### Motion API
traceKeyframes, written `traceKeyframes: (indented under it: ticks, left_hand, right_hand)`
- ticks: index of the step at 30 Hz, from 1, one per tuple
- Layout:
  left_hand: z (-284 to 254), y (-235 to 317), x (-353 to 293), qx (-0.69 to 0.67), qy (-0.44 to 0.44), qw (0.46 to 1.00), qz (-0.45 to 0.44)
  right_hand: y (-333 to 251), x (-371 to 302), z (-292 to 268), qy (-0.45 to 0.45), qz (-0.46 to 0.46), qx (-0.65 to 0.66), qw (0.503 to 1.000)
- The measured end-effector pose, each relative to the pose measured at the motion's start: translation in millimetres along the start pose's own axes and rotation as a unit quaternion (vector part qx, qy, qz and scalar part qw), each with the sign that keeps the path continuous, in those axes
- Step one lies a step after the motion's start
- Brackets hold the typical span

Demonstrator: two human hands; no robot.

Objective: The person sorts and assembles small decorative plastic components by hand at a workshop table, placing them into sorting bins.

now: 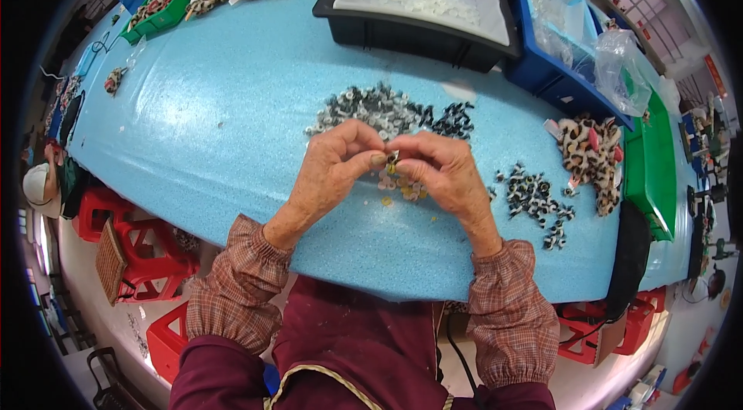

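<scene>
Wide fisheye view from the head, downward and fairly near, over the blue table (201, 120)

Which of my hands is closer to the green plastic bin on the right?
Right. Your right hand is left of the green bin, with a brown-spotted plush pile between; your left hand is farther left, beyond the right.

Sm. dk. part (392, 159) btwn both hands (331, 164) (447, 165)

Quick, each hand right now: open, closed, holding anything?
Left hand: closed, pinching a small part.
Right hand: closed, pinching the same small part.
</scene>
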State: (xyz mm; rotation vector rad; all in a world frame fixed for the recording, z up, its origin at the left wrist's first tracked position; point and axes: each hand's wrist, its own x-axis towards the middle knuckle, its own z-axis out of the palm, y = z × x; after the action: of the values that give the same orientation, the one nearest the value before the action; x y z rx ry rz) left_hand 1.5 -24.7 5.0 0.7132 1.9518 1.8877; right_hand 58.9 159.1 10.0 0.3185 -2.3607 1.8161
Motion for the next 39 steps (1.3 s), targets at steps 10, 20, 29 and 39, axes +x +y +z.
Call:
traceKeyframes:
  ticks: [10, 20, 29, 39]
  left_hand:
    - [-2, 8, -1, -0.122, 0.015, 0.989, -0.082]
    - [-16, 13, 1, -0.029, 0.183, 0.982, 0.019]
    - [-9, 12, 3, 0.038, 0.177, 0.982, 0.057]
    - [-7, -9, 1, 0.160, 0.198, 0.957, 0.139]
  right_hand:
    - [-3, -1, 8, 0.025, -0.100, -0.131, 0.986]
    - [9, 5, -25, 0.111, 0.080, 0.144, 0.980]
    - [5, 3, -26, 0.177, 0.112, 0.051, 0.976]
    - [-37, -53, -6, 0.037, -0.062, -0.221, 0.973]
